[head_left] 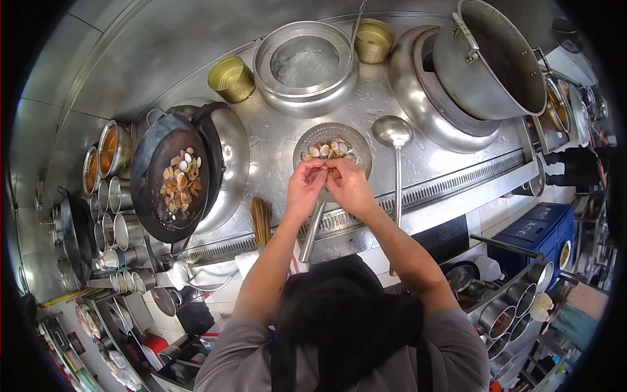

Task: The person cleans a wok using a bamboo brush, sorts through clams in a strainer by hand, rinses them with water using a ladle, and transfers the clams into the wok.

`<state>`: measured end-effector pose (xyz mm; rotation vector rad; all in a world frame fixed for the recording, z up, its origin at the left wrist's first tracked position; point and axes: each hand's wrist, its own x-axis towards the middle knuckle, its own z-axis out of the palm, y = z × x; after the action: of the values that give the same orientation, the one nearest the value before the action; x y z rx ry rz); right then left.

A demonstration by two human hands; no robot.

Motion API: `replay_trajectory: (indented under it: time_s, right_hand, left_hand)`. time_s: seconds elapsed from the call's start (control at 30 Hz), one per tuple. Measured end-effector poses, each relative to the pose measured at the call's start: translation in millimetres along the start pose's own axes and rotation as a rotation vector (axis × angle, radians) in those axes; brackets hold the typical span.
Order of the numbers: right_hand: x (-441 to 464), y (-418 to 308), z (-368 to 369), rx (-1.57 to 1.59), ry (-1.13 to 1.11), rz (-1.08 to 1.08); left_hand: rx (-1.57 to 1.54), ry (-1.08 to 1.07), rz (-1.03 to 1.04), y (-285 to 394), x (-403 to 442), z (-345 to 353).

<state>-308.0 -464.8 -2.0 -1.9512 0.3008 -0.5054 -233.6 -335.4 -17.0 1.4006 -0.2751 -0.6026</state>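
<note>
My left hand (305, 188) and my right hand (349, 188) meet over the near side of a perforated strainer ladle (364, 147). The fingers of both are closed in a pinch on one clam (325, 167), mostly hidden by the fingertips. More clams (328, 149) lie in the strainer, just beyond my fingers; its metal handle (313, 232) points back toward me beneath my hands. To the left, a dark wok (147, 209) holds a heap of opened clams (181, 181). A long-handled ladle (393, 132) rests on the steel counter, right of my right hand.
A round pot of water (305, 29) stands behind the strainer, between two gold-coloured tins (232, 78) (374, 40). At the right is a large tilted pot (490, 59). A bamboo brush (260, 222) leans near my left forearm. A slotted drain (450, 185) runs along the counter's front.
</note>
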Motion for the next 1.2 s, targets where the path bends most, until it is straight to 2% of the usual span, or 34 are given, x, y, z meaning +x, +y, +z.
replay_trajectory:
  time_s: [0.07,0.23,0.43,0.77,1.03,1.13,1.2]
  right_hand:
    - [-3,4,0,-0.091,-0.006,-0.087]
    - [-9,4,-1,-0.115,-0.036,-0.114]
    - [-15,13,4,-0.243,-0.06,-0.163]
    - [-23,27,30,-0.603,-0.058,-0.32]
    - [-21,35,44,-0.514,-0.025,-0.267]
    - [-22,67,48,-0.482,-0.077,-0.172]
    - [-12,69,42,-0.369,-0.083,-0.13]
  left_hand:
    - [0.036,-0.043,-0.004,-6,5,-5]
    - [0.204,-0.135,0.002,-18,10,-15]
    - [0.19,-0.209,-0.026,-30,12,-20]
    - [0.412,0.016,-0.096,-38,13,-4]
    - [0.617,0.069,-0.128,-20,17,-4]
    - [0.598,0.045,-0.053,-36,16,-13]
    - [0.274,-0.057,-0.116,-40,16,-18]
